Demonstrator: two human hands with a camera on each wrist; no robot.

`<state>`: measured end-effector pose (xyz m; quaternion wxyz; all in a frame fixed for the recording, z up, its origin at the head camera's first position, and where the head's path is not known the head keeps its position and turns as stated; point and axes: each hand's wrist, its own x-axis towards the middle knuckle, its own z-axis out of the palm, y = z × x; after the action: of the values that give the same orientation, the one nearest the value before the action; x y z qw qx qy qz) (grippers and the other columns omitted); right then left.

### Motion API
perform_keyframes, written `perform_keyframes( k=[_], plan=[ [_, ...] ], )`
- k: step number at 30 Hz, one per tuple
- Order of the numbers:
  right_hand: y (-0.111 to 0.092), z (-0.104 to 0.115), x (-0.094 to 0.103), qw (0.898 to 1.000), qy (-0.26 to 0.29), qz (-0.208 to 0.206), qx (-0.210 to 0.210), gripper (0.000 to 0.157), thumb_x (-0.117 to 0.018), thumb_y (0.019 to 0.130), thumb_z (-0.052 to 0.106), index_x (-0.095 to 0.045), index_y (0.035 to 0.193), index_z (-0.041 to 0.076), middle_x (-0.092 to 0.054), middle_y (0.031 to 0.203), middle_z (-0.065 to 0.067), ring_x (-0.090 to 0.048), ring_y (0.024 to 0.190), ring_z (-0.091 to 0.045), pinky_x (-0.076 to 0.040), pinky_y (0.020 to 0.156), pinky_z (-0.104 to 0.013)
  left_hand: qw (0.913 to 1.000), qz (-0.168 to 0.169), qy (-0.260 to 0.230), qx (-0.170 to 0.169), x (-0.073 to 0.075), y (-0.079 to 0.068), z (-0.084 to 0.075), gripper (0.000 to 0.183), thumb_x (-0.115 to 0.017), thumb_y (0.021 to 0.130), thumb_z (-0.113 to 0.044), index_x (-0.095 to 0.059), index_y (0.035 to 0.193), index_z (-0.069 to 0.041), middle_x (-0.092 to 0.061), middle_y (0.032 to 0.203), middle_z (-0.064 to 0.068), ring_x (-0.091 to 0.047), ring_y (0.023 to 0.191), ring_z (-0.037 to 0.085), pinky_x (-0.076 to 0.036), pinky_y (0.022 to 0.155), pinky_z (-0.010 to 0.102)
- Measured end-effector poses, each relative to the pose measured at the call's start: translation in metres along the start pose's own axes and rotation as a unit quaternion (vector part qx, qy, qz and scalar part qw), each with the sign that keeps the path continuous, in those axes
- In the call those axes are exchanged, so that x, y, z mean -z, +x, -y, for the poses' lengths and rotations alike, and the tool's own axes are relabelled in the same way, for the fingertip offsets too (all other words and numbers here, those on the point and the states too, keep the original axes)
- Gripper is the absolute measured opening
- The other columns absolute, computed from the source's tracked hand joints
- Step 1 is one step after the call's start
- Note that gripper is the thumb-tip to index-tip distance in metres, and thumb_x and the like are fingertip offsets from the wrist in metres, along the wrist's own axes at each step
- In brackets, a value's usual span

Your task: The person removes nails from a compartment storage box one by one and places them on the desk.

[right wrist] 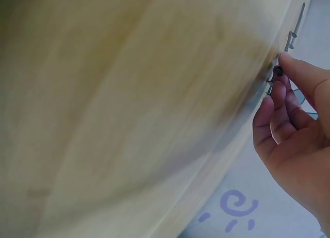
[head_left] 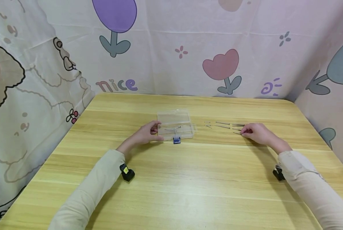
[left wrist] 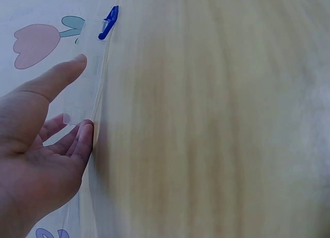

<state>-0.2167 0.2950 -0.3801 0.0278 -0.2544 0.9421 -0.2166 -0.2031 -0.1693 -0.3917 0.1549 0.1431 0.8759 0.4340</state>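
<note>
A clear plastic box (head_left: 173,117) with a blue latch (head_left: 176,140) lies open on the table, its lid tipped back. My left hand (head_left: 147,132) holds the box's left end, thumb at the front corner and fingers toward the back. Inside the box are a few thin metal nails (head_left: 177,127). On the right, my right hand (head_left: 257,132) pinches a dark-headed nail (right wrist: 278,71) between thumb and fingertips, low over the table. More dark nails (head_left: 238,125) lie right beside those fingertips.
Two long silvery nails (head_left: 223,126) and several short ones (head_left: 207,125) lie in rows between the box and my right hand. The wooden table (head_left: 177,185) ends at a patterned cloth (head_left: 165,70) behind and at the sides.
</note>
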Motion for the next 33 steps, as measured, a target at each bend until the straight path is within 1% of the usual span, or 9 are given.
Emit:
perform_keyframes(
  k=[7, 15, 24, 33],
  plan=[
    [0.0004, -0.0001, -0.0004, 1.000, 0.000, 0.001, 0.001, 0.004, -0.068, 0.087, 0.001, -0.068, 0.083, 0.002, -0.068, 0.081, -0.004, -0.059, 0.077, -0.020, -0.050, 0.074, -0.045, 1.0000, 0.000, 0.000, 0.001, -0.0002, -0.0005, -0.0005, 0.075, -0.077, 0.084, -0.019, -0.036, 0.144, 0.000, -0.045, 0.138, 0.020, -0.046, 0.124, 0.034, -0.037, 0.107, 0.042],
    [0.0007, 0.0005, -0.0005, 1.000, -0.003, 0.005, -0.004, 0.005, -0.070, 0.087, 0.003, -0.068, 0.085, -0.002, -0.068, 0.082, -0.004, -0.059, 0.079, -0.021, -0.050, 0.076, -0.046, 1.0000, -0.001, 0.002, 0.003, -0.0001, -0.0011, -0.0018, 0.075, -0.077, 0.084, -0.020, -0.036, 0.144, 0.000, -0.046, 0.137, 0.020, -0.047, 0.123, 0.035, -0.038, 0.107, 0.042],
    [0.0005, 0.0000, -0.0001, 1.000, -0.002, 0.007, -0.005, 0.004, -0.069, 0.087, 0.002, -0.069, 0.088, -0.002, -0.069, 0.085, -0.008, -0.061, 0.083, -0.026, -0.050, 0.077, -0.048, 1.0000, -0.002, 0.005, 0.000, -0.0003, 0.0000, -0.0007, 0.074, -0.076, 0.085, -0.020, -0.036, 0.143, 0.000, -0.046, 0.136, 0.021, -0.047, 0.123, 0.034, -0.038, 0.107, 0.042],
    [0.0016, -0.0010, 0.0012, 1.000, -0.003, 0.006, -0.008, 0.004, -0.069, 0.088, 0.004, -0.069, 0.089, 0.000, -0.069, 0.084, -0.008, -0.060, 0.079, -0.023, -0.049, 0.074, -0.046, 1.0000, -0.002, 0.007, 0.002, -0.0006, -0.0007, -0.0017, 0.074, -0.077, 0.084, -0.020, -0.036, 0.143, 0.000, -0.046, 0.136, 0.020, -0.047, 0.123, 0.034, -0.038, 0.107, 0.042]
  ],
)
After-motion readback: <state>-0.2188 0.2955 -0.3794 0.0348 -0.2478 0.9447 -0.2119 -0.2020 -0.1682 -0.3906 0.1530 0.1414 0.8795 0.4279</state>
